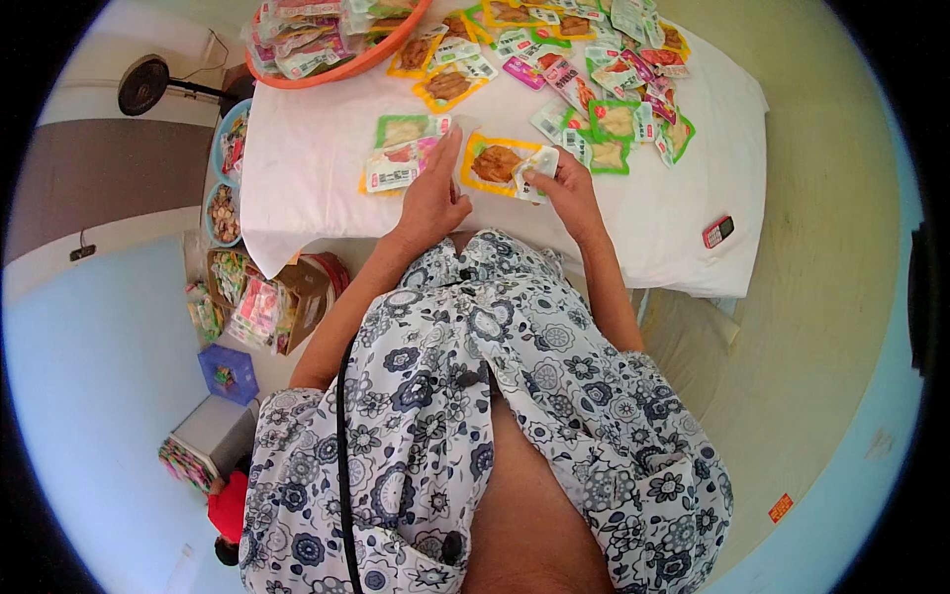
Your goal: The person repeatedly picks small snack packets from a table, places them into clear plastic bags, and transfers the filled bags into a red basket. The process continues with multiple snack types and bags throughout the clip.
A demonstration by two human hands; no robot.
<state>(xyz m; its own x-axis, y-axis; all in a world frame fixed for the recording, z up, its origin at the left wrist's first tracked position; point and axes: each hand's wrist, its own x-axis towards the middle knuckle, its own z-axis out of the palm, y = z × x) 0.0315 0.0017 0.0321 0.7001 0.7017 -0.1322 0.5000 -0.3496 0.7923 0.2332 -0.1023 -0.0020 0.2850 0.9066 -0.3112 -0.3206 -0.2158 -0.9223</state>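
My right hand [570, 191] grips the right end of a yellow-edged food packet [496, 163] with brown pieces showing through its window. The packet's right part is creased under my thumb. My left hand [436, 185] is on edge to the left of it, fingers straight and together, thumb apart. Beside the left fingers lie a green-edged packet [401, 131] and a white and pink packet [395, 165], overlapping on the white tablecloth [319, 171]. Some clear plastic shows by the left fingertips; whether that hand holds it is hidden.
Many mixed packets [594, 74] are heaped at the table's far side. An orange basket [349, 73] holds more packets at the far left. A mobile phone [718, 232] lies near the right edge. Blue basins [215, 160] and a cardboard box [304, 293] stand left; a person in red [228, 505] is farther off.
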